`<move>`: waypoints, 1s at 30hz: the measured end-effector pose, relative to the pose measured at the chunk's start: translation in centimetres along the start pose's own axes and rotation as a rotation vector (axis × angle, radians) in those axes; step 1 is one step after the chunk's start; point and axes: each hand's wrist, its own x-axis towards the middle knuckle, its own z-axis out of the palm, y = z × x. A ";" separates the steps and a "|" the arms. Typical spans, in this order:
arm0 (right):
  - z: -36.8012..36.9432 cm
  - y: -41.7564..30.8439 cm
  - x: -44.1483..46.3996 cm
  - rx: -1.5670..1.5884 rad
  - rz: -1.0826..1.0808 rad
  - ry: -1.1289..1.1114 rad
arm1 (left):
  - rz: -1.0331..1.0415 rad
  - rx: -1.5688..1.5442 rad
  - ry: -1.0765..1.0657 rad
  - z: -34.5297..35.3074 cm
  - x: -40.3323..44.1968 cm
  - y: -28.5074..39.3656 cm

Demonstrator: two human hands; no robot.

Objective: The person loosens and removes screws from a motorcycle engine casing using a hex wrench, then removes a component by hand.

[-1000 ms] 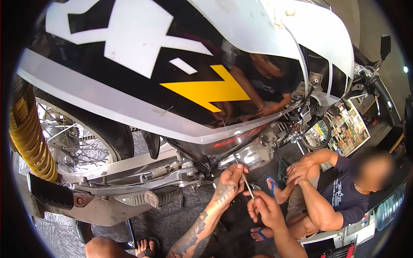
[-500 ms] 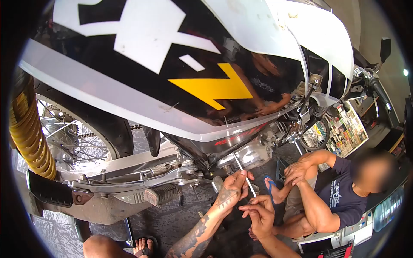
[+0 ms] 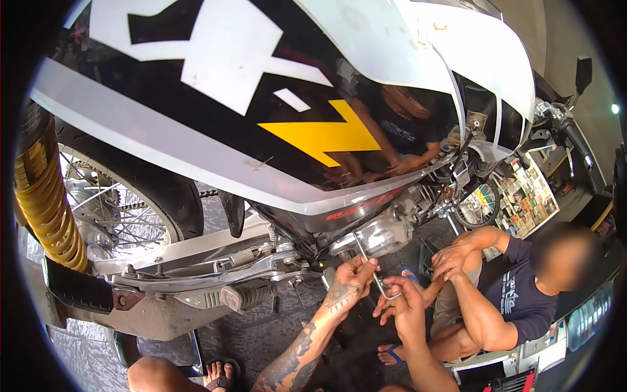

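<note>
A thin metal wrench with a bent end point(image 3: 379, 285) slants down from the polished engine cover point(image 3: 385, 240) of a motorcycle. Around its shaft, my left hand point(image 3: 351, 285) is closed, the tattooed forearm reaching up from below. At the bent lower end, my right hand point(image 3: 408, 310) pinches the wrench between thumb and fingers, its other fingers partly curled. The upper tip meets the engine area, but what it fits into is too small to make out. A footpeg point(image 3: 245, 295) lies left of my hands.
The black and white side panel point(image 3: 228, 72) fills the upper view. A rear wheel point(image 3: 117, 202) and a gold shock spring point(image 3: 49, 202) are at left. Close on the right sits a person point(image 3: 516, 294) with hands clasped. A parts display point(image 3: 526, 196) stands behind.
My right hand has moved slightly up and right, turning the wrench so its bent end now shows sideways. My left hand stays on the shaft. The person's foot has shifted.
</note>
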 end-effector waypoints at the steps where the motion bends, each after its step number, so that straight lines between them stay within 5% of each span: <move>1: 0.2 -0.8 -0.2 0.111 0.028 0.049 | 0.007 -0.038 0.004 0.0 -0.1 -0.1; 7: 1.6 -2.1 -1.2 0.216 -0.018 0.047 | 0.007 -0.027 0.045 0.4 -0.8 1.1; 12: 1.6 -1.3 -0.6 -0.070 -0.108 0.065 | 0.034 -0.036 0.074 -0.1 -0.4 0.9; 14: 1.1 -1.0 -0.1 -0.737 -0.654 0.171 | 0.022 -0.026 0.098 0.1 -0.4 1.0; 16: 1.1 -1.9 -0.1 -0.803 -0.717 0.169 | 0.017 -0.014 0.127 0.0 -0.3 1.1; 18: 1.0 -2.1 -0.3 -0.407 -0.306 -0.073 | 0.009 -0.086 0.124 -0.3 -0.3 0.7; 20: 0.1 -2.8 0.8 -0.367 -0.143 -0.117 | 0.015 -0.092 0.109 -0.7 -0.1 0.3; 26: -1.4 -4.5 4.3 -0.514 0.038 -0.452 | 0.010 -0.086 0.091 -0.3 0.1 0.2; 30: -1.4 -4.5 4.8 -0.502 0.114 -0.451 | 0.056 0.018 0.153 -0.1 -0.1 0.5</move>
